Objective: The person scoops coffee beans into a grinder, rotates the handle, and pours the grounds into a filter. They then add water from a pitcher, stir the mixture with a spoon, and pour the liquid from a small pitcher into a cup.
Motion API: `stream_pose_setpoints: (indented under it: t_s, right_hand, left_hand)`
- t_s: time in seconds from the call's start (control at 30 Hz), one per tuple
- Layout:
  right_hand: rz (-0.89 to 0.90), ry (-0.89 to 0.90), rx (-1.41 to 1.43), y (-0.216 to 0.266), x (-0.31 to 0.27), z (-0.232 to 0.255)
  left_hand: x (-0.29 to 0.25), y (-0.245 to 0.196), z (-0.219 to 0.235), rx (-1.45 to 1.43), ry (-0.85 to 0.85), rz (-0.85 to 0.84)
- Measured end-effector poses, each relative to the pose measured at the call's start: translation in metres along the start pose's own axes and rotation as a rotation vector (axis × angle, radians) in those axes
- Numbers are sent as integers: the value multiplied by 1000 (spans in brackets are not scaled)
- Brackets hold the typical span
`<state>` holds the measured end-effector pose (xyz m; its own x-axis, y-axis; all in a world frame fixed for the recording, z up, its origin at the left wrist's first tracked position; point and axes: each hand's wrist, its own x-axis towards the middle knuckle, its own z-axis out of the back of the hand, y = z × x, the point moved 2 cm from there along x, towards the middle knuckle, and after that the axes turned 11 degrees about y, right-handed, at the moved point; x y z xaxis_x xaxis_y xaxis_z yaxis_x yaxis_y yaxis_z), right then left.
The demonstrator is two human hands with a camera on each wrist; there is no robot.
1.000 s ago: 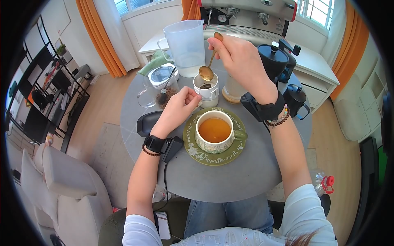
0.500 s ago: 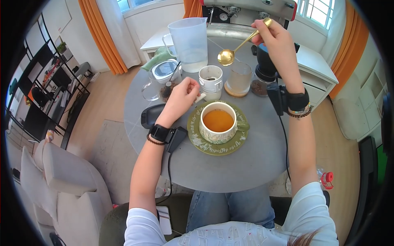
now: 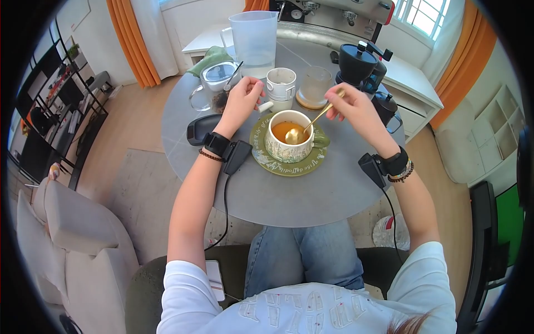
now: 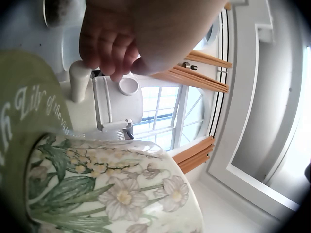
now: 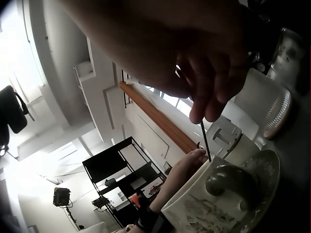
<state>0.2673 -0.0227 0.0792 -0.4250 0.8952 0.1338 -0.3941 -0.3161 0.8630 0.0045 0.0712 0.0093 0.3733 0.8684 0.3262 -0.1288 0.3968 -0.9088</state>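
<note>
In the head view, my right hand [image 3: 353, 108] pinches the handle of a gold spoon [image 3: 293, 135]. The spoon's bowl is in the amber liquid inside a floral mug [image 3: 286, 152]. This mug has a green handle and stands on a green lettered saucer [image 3: 289, 168]. My left hand [image 3: 243, 106] hovers left of a white two-part container [image 3: 281, 83]. Its fingers hang loosely curled, close by the container's stubby white handle [image 4: 79, 80], and hold nothing. In the right wrist view, the spoon's thin handle [image 5: 205, 141] runs down from the fingertips behind the mug's rim.
Behind stand a large plastic pitcher [image 3: 253, 44], a glass [image 3: 314, 86] on a wooden coaster, and a black grinder [image 3: 356, 61]. A glass mug [image 3: 203, 100] and a small scale-like device [image 3: 219, 75] are at the left. A black case [image 3: 203, 129] lies near my left wrist.
The spoon, earlier over the white container, was lifted to the right and then lowered into the floral mug by my right hand. My left hand stays beside the white container.
</note>
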Motion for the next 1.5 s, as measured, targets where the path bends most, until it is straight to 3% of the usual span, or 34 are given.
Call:
stream_pose_setpoints:
  t_s: [0.13,0.2,0.3,0.4,0.43,0.53,0.7,0.8,1.13,1.37,1.5]
  right_hand:
    - [-113,126,-317,21,-2,10]
    - [-109,127,-220,24,8,26]
    - [4,43,-311,45,31,40]
    - [149,134,-502,43,66,41]
    - [51,216,-601,49,74,38]
    - [257,356,-770,38,100,23]
    - [180,602,-706,27,131,1]
    - [42,668,-664,23,141,-7]
    - [146,449,-683,33,145,15]
    - [110,341,-748,38,136,17]
    - [151,236,-639,29,138,31]
  left_hand:
    - [1,6,0,-31,8,15]
    - [3,8,0,-37,10,18]
    - [1,2,-3,-30,10,29]
    - [0,0,-3,-24,17,28]
    - [0,2,-2,-25,14,25]
    - [1,3,-1,-33,3,11]
    - [-1,2,-1,-41,-15,19]
    - [-1,3,-2,-33,-16,49]
    - [0,4,-3,-25,-22,74]
    - [1,9,0,-5,-56,64]
    - [3,14,1,44,-89,72]
